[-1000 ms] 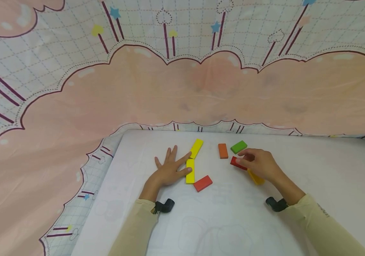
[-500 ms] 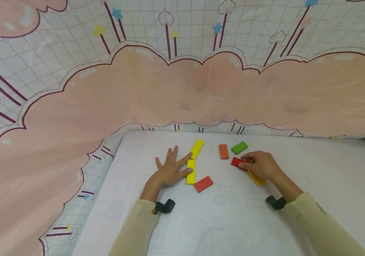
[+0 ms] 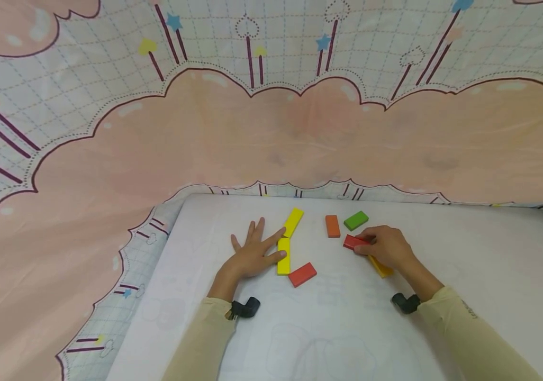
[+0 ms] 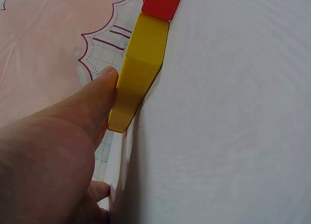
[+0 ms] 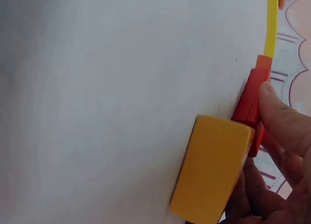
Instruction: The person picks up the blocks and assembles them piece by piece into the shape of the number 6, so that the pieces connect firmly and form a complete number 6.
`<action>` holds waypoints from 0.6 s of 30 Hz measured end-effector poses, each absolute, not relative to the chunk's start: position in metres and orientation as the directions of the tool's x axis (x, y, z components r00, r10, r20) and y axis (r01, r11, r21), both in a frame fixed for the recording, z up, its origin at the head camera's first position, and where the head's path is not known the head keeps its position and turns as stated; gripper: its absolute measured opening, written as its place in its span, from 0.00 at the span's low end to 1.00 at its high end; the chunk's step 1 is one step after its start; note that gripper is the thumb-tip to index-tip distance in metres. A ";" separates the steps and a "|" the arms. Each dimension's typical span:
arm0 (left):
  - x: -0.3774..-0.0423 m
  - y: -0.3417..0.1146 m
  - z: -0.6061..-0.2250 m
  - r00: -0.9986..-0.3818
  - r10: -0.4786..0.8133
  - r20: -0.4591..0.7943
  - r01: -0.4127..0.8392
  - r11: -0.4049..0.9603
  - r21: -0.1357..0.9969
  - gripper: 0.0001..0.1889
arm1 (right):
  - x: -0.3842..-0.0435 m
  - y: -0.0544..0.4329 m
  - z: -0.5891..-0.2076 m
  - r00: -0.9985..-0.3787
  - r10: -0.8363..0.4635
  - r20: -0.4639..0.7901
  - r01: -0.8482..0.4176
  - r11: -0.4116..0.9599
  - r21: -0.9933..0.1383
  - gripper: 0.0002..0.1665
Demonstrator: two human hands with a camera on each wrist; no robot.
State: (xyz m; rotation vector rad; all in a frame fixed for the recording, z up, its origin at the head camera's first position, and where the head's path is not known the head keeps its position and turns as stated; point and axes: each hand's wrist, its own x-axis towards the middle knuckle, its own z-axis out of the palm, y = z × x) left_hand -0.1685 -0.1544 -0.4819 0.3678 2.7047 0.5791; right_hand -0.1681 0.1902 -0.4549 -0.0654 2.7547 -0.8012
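1. Fingers of the right hand (image 3: 387,247): the thumb and the curled fingers pinched a dark red block (image 3: 353,242) by its long sides; the fingertips on its far side were partly hidden.

2. The dark red block: it was on the white tabletop (image 3: 328,333), right of centre, its left end free of the hand. By its plain, sharp-edged form I judged it stiff, light and hard to break, probably painted wood. Its smooth faces might have slipped under a one-sided push; the opposed long sides near the middle seemed the soundest hold.

3. Amber block (image 5: 211,170): it lay at an angle beneath the right hand, one corner apparently meeting the dark red block, so that a careless lift might have nudged it.

4. Fingers of the left hand (image 3: 250,257): they were spread and nearly straight, grasping nothing. The forefinger touched the far yellow block (image 3: 293,222), the thumb the near yellow block (image 3: 283,256); light pressure would probably have steadied both.

5. Outlying pieces: a coral-red block (image 3: 302,274) met the near yellow block at a corner. An orange block (image 3: 332,226) and a green block (image 3: 356,220) lay beyond the dark red block, apart from both hands.
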 end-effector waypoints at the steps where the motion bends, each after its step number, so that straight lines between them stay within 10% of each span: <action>1: -0.169 -0.155 -0.482 -0.905 0.320 -0.280 0.177 0.882 0.436 0.36 | -0.168 0.190 -0.455 -0.963 -0.116 -0.242 0.034 0.842 -0.539 0.21; 18: -0.170 -0.156 -0.483 -0.905 0.326 -0.274 0.183 0.879 0.440 0.36 | -0.164 0.189 -0.455 -0.968 -0.138 -0.212 0.019 0.797 -0.604 0.21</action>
